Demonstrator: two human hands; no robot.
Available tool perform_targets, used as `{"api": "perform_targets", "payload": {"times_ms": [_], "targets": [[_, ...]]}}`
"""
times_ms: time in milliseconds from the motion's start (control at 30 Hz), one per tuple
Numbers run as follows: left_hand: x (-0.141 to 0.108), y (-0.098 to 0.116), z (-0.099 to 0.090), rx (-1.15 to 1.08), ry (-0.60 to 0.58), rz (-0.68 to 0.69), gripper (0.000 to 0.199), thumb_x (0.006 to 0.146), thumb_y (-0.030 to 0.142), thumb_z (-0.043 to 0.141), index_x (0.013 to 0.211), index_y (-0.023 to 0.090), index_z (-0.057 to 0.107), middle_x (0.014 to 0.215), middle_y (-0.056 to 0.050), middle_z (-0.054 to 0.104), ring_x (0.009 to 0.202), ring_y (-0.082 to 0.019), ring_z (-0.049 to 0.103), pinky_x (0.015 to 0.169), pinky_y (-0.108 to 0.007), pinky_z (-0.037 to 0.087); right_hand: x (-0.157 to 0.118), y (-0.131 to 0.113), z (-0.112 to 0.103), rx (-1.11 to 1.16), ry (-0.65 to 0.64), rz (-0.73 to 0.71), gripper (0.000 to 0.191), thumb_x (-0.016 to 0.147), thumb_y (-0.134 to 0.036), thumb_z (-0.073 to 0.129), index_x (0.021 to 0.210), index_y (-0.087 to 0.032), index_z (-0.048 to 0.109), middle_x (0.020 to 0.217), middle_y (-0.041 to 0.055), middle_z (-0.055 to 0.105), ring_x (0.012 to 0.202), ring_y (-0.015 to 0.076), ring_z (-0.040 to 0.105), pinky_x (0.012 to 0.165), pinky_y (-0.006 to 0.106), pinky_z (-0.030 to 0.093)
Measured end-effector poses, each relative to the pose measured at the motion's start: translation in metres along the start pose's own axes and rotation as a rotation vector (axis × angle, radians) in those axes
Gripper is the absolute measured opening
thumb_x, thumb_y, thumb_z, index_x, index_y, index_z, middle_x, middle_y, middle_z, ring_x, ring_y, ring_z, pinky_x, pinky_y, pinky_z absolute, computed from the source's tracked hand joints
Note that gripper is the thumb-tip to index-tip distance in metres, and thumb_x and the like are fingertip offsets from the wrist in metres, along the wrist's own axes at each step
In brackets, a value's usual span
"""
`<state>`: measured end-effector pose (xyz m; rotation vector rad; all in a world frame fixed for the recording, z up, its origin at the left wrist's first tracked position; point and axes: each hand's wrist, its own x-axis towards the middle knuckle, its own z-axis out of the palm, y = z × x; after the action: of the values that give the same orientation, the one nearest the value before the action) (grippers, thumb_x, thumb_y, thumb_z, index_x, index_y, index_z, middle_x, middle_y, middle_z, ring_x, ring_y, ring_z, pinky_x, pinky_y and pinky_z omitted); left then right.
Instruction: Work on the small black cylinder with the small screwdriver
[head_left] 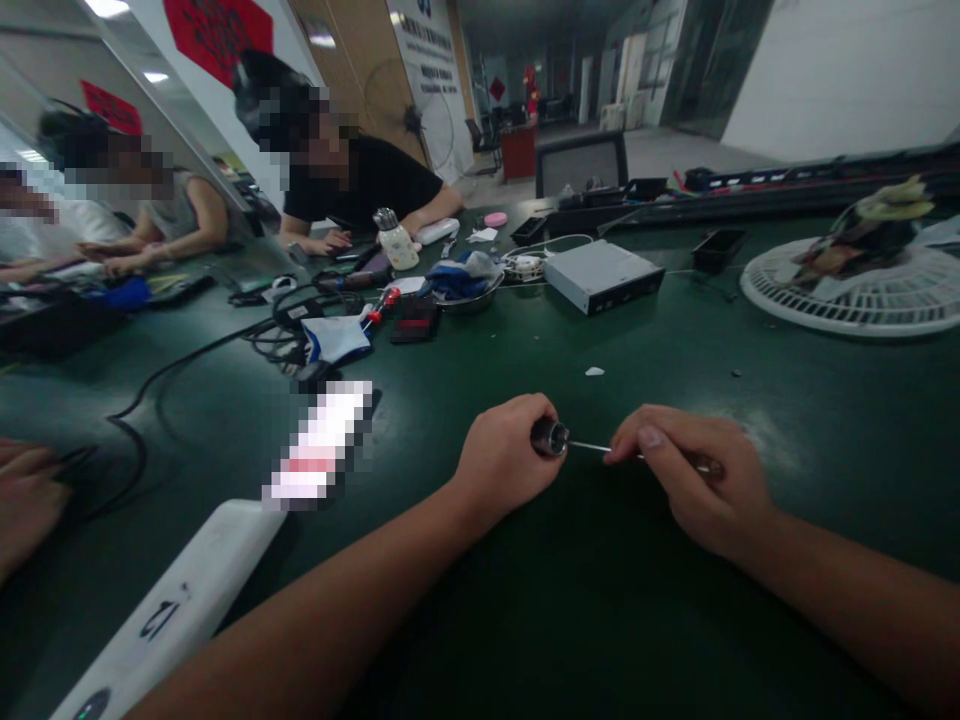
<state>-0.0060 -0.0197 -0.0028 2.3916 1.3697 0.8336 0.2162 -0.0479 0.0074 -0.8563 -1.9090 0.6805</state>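
My left hand (pixel 506 450) is wrapped round a dark cylindrical part (pixel 550 438), whose round end faces right. My right hand (pixel 701 470) grips a screwdriver with a thin metal shaft (pixel 589 446); the end of its brownish handle (pixel 709 467) shows between the fingers. The shaft points left and its tip meets the edge of the dark part or lies just beside it; I cannot tell which. Both hands are low over the dark green table (pixel 450 400). Left of them lies a lit phone (pixel 322 445), near a long white device (pixel 172 610).
A grey disc drive (pixel 604 275), a white fan grille (pixel 847 290), a bowl with blue cloth (pixel 465 277) and black cables (pixel 142 370) lie beyond my hands. Another person's hand (pixel 30 500) rests at the left edge. A person in black (pixel 375 185) leans on the far side.
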Motion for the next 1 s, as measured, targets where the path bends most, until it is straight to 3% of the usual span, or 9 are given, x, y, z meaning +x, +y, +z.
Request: {"api": "perform_targets", "payload": {"times_ms": [100, 300, 467, 600, 700, 800, 900, 1000], "targets": [[-0.0001, 0.0003, -0.0003, 0.003, -0.01, 0.029, 0.012, 0.08, 0.019, 0.069, 0.085, 0.02, 0.057, 0.081, 0.001, 0.063, 0.072, -0.015, 0.058, 0.062, -0.028, 0.041, -0.0008, 0.0006, -0.0001, 0.106, -0.062, -0.05, 0.028, 0.102, -0.019, 0.046, 0.089, -0.024, 0.07, 0.081, 0.0031, 0.069, 0.075, 0.0187, 0.066, 0.067, 0.036, 0.049], [0.0009, 0.0018, -0.0021, 0.004, 0.006, -0.012, 0.009, 0.081, 0.019, 0.067, 0.084, 0.02, 0.058, 0.08, 0.001, 0.063, 0.071, -0.015, 0.058, 0.062, -0.029, 0.041, 0.0012, 0.0002, 0.001, 0.022, 0.033, -0.021, 0.022, 0.1, -0.017, 0.049, 0.095, -0.023, 0.07, 0.088, 0.0046, 0.069, 0.081, 0.0194, 0.066, 0.068, 0.036, 0.049], [0.0004, 0.001, -0.0018, -0.005, -0.028, 0.024, 0.009, 0.081, 0.019, 0.067, 0.087, 0.02, 0.06, 0.085, -0.001, 0.065, 0.076, -0.016, 0.059, 0.066, -0.03, 0.044, 0.0027, 0.0003, 0.0007, 0.133, -0.065, -0.067, 0.027, 0.101, -0.017, 0.046, 0.09, -0.024, 0.07, 0.083, 0.0039, 0.069, 0.081, 0.0201, 0.066, 0.072, 0.038, 0.05], [0.0011, 0.0002, -0.001, 0.005, -0.001, -0.009, 0.006, 0.083, 0.019, 0.065, 0.085, 0.02, 0.06, 0.081, 0.0, 0.064, 0.073, -0.016, 0.058, 0.065, -0.03, 0.044, 0.0024, -0.0015, 0.0022, 0.075, -0.02, 0.008, 0.023, 0.101, -0.019, 0.048, 0.097, -0.024, 0.07, 0.091, 0.005, 0.07, 0.083, 0.0204, 0.066, 0.071, 0.037, 0.05], [0.0011, 0.0006, -0.0015, 0.004, -0.018, -0.008, 0.007, 0.082, 0.019, 0.066, 0.086, 0.02, 0.061, 0.084, 0.0, 0.066, 0.075, -0.016, 0.06, 0.065, -0.03, 0.044, 0.0022, -0.0015, 0.0015, 0.012, -0.018, 0.042, 0.024, 0.101, -0.021, 0.048, 0.091, -0.024, 0.07, 0.085, 0.0046, 0.069, 0.078, 0.0207, 0.065, 0.07, 0.038, 0.049], [0.0011, 0.0013, -0.0024, 0.0, -0.048, 0.015, 0.009, 0.081, 0.018, 0.066, 0.089, 0.02, 0.062, 0.089, -0.002, 0.067, 0.079, -0.017, 0.061, 0.068, -0.031, 0.046, 0.0018, 0.0002, 0.0005, 0.098, -0.08, 0.019, 0.028, 0.102, -0.022, 0.046, 0.087, -0.025, 0.07, 0.082, 0.0039, 0.069, 0.079, 0.0213, 0.066, 0.071, 0.038, 0.05], [0.0015, 0.0014, -0.0027, 0.011, -0.026, -0.003, 0.008, 0.081, 0.018, 0.066, 0.087, 0.02, 0.061, 0.085, -0.001, 0.066, 0.076, -0.017, 0.06, 0.066, -0.03, 0.045, 0.0011, 0.0014, 0.0008, 0.114, -0.04, 0.041, 0.026, 0.103, -0.024, 0.046, 0.093, -0.025, 0.071, 0.089, 0.0043, 0.07, 0.081, 0.0207, 0.066, 0.07, 0.037, 0.05], [0.0017, 0.0016, -0.0027, 0.017, -0.017, -0.019, 0.007, 0.081, 0.018, 0.066, 0.087, 0.02, 0.061, 0.083, -0.001, 0.066, 0.075, -0.017, 0.06, 0.065, -0.03, 0.045, 0.0012, 0.001, 0.0011, 0.003, -0.006, 0.104, 0.026, 0.102, -0.026, 0.048, 0.094, -0.023, 0.072, 0.087, 0.0042, 0.069, 0.071, 0.0182, 0.062, 0.063, 0.035, 0.046]]}}
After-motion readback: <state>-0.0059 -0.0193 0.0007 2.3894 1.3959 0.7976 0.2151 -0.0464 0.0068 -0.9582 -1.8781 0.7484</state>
